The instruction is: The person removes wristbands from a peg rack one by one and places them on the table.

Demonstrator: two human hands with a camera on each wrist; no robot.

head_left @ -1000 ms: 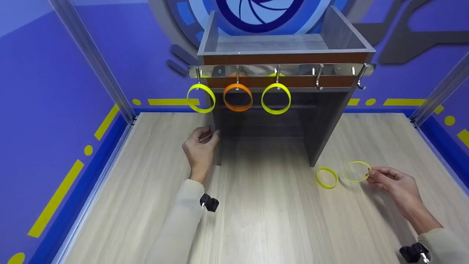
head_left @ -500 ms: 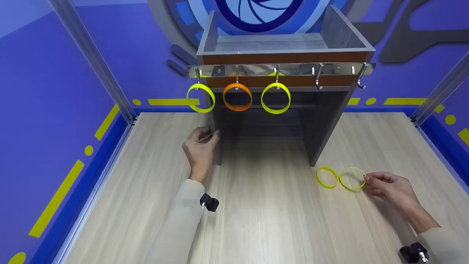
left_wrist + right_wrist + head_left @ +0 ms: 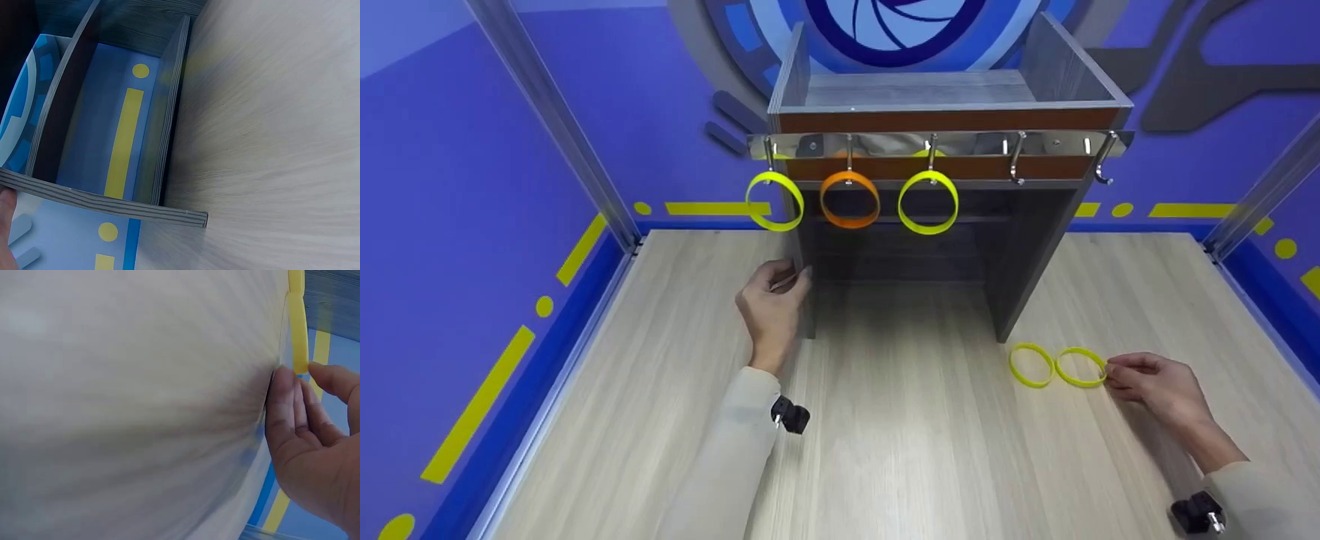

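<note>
My left hand (image 3: 771,306) grips the edge of the left side panel of a grey wooden shelf unit (image 3: 802,247). In the left wrist view, part of a finger (image 3: 7,225) shows against that panel. My right hand (image 3: 1166,386) pinches the right edge of a yellow ring (image 3: 1061,377) lying flat on the table. The right wrist view has the ring's end between thumb and fingers. Touching it on the left is another yellow ring (image 3: 1020,375). A yellow ring (image 3: 799,202), an orange ring (image 3: 850,223) and a third yellow ring (image 3: 928,230) hang on the unit's hooks.
A shiny metal rail (image 3: 885,144) with several hooks runs across the shelf's front. The two right hooks (image 3: 1016,169) hold no rings. The wood-grain table (image 3: 900,450) is bounded by blue and purple panels (image 3: 472,187) with metal corner posts.
The yellow ring in my right hand has come down from a raised tilt to lie flat beside the other one. My left hand has stayed at the side panel.
</note>
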